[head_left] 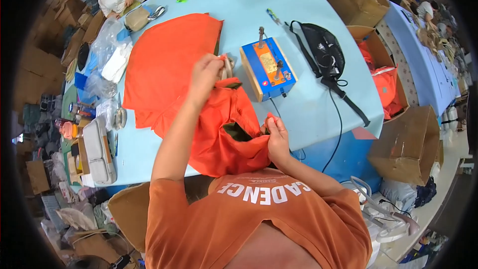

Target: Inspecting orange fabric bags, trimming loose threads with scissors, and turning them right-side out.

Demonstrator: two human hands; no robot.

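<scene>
An orange fabric piece (pixel 226 139) with dark green inside lies bunched at the table's near edge, close to my body. My left hand (pixel 206 75) is closed in a pinch at its upper part, by a pale strip. Lower and to the right, my right hand (pixel 277 138) pinches the fabric's edge beside an opening that shows the green inside. Flat on the table to the left spreads a larger orange fabric sheet (pixel 172 60), partly hidden by my left forearm. Just right of my left hand stands a blue box (pixel 268 67) with an orange top panel and two upright metal posts.
A black mesh waist bag (pixel 321 50) and a pen (pixel 273 16) lie on the light blue table (pixel 239 0). Cables run past the right side. Grey cases (pixel 98 152) and plastic bags line the left edge. A cardboard box (pixel 378 69) holds orange fabric. Other people work beyond.
</scene>
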